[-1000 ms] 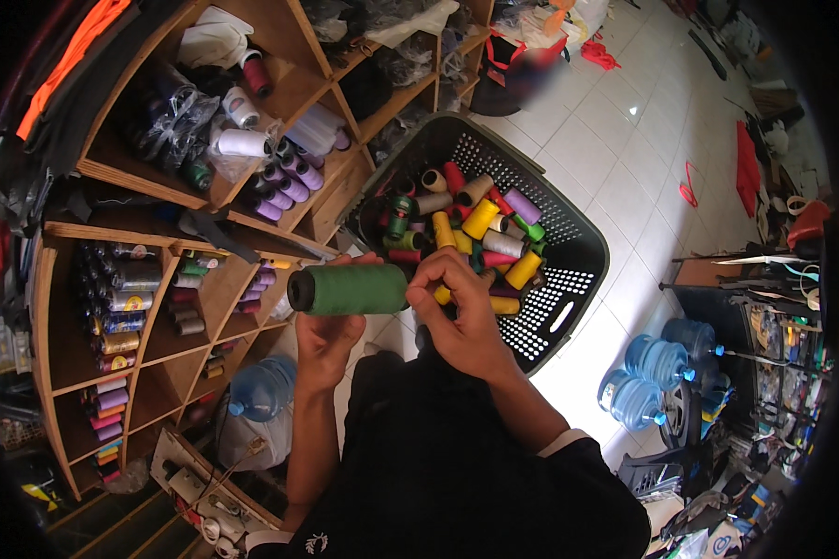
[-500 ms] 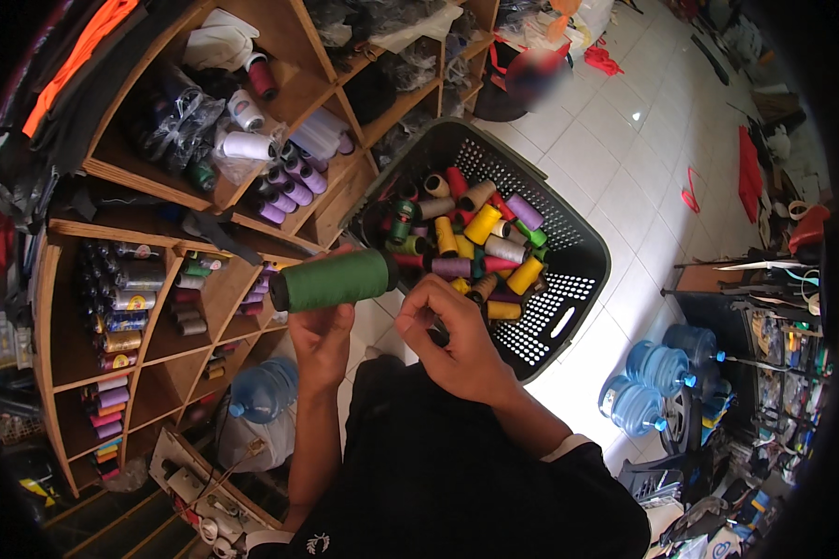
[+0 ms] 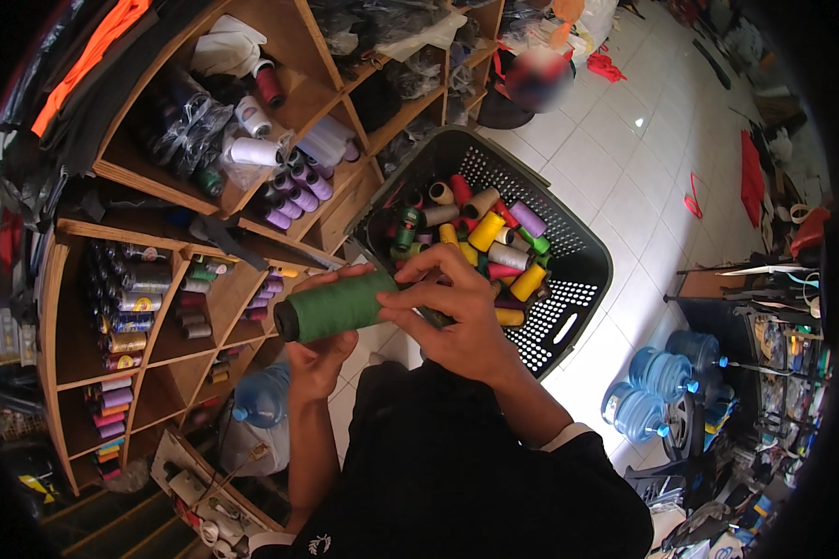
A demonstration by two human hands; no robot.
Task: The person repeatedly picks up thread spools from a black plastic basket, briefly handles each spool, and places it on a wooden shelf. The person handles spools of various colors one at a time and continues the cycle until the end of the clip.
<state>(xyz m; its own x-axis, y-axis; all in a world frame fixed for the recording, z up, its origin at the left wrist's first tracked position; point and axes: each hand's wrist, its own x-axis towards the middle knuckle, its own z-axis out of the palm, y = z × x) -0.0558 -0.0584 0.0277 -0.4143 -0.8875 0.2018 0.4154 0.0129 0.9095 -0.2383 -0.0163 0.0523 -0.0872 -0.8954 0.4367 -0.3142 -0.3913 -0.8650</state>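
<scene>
A large spool of green thread (image 3: 336,309) with dark ends lies across my left hand (image 3: 319,371), whose fingers wrap it from behind and below. It tilts a little, its right end higher. At that right end is my right hand (image 3: 461,317), thumb and forefinger pinched together against the wound thread. Whatever is between those fingertips is too small to make out. Just beyond the hands stands a dark green plastic basket (image 3: 583,279) with perforated walls. Inside it lie many thread spools, among them a yellow spool (image 3: 486,231) and a purple spool (image 3: 528,218).
Wooden cubby shelves (image 3: 196,200) rise on the left, holding thread spools and plastic bags. A blue water jug (image 3: 263,396) stands below them. More blue water jugs (image 3: 664,371) are on the right. Pale floor tiles (image 3: 615,200) run beyond the basket, with red fabric (image 3: 751,177) farther right.
My right hand has moved up and left onto the spool's right end. The spool has tilted, its left end dropping and turning more into view.
</scene>
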